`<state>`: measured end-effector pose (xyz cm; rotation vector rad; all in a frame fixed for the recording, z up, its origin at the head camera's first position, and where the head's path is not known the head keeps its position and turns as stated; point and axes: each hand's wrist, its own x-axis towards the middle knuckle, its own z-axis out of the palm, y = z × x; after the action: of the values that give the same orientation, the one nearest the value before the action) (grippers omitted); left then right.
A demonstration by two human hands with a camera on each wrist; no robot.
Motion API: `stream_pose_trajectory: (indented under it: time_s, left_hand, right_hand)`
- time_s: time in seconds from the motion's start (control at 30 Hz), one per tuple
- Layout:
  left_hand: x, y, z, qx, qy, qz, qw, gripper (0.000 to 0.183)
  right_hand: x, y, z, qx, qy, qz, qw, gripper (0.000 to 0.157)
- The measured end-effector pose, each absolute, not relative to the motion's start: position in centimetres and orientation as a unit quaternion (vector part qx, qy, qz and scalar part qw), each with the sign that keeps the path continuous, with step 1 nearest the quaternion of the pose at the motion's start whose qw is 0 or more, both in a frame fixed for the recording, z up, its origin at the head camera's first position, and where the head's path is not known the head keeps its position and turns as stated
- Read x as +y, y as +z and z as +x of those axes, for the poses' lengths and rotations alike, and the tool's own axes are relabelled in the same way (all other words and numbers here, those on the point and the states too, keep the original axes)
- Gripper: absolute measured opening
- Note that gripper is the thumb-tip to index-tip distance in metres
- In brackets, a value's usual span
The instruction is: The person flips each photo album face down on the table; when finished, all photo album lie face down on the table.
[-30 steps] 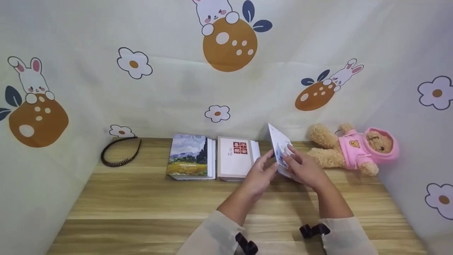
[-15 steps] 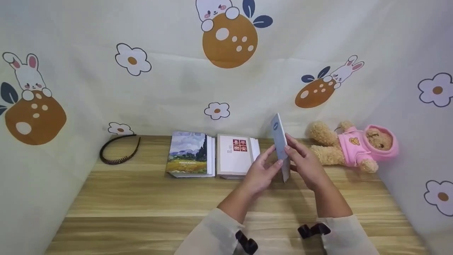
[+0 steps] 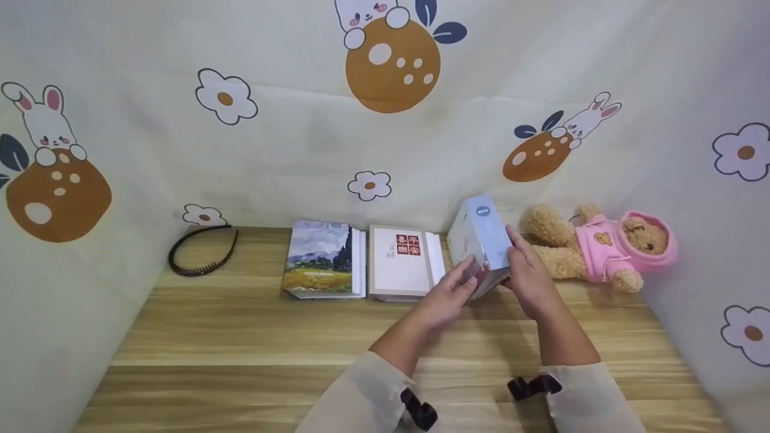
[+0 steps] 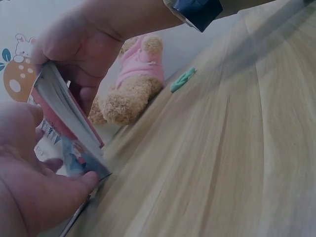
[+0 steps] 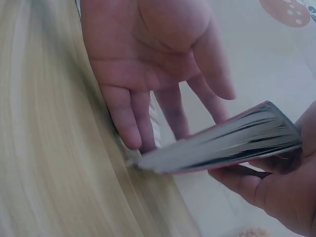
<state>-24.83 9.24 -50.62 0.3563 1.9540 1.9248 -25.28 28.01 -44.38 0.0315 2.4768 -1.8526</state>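
A thick photo album (image 3: 477, 240) with a pale blue spine stands tilted between my two hands, right of the other albums. My right hand (image 3: 529, 276) grips its right side; in the right wrist view that hand (image 5: 291, 192) holds one end of the album (image 5: 222, 140), and page edges show. My left hand (image 3: 445, 297) has its fingers against the left side near the bottom. From the right wrist view, the left hand (image 5: 153, 64) has straight, spread fingers by the far end. In the left wrist view red covers show on the album (image 4: 69, 113).
A landscape-covered album (image 3: 319, 258) and a white album (image 3: 400, 261) lie at the back of the wooden table (image 3: 240, 349). A black headband (image 3: 201, 270) is at the left. A teddy bear (image 3: 601, 252) in pink lies right. A mint-green twisted thing (image 4: 182, 80) lies near the bear.
The album has turned in my hands: first its cover, then its narrow edge, now the pale blue spine faces up toward the head view. The right hand has shifted slightly right along with it.
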Motion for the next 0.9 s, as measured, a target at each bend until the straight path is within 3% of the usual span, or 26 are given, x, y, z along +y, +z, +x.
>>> stream_pose_trajectory:
  time_s: [0.3, 0.57, 0.9]
  left_hand:
    - [9.3, -50.8, -24.7, 0.654, 0.719, 0.057, 0.228, 0.054]
    - [9.6, -50.6, -24.6, 0.626, 0.741, 0.034, 0.242, 0.056]
    - [9.4, -50.1, -24.9, 0.617, 0.752, 0.041, 0.227, 0.060]
  right_hand:
    - [30.1, -43.8, -25.7, 0.904, -0.423, 0.061, -0.021, 0.052]
    - [31.5, -45.0, -26.2, 0.935, -0.348, 0.069, 0.029, 0.069]
    - [31.8, -46.0, -26.6, 0.941, -0.319, 0.091, 0.062, 0.063]
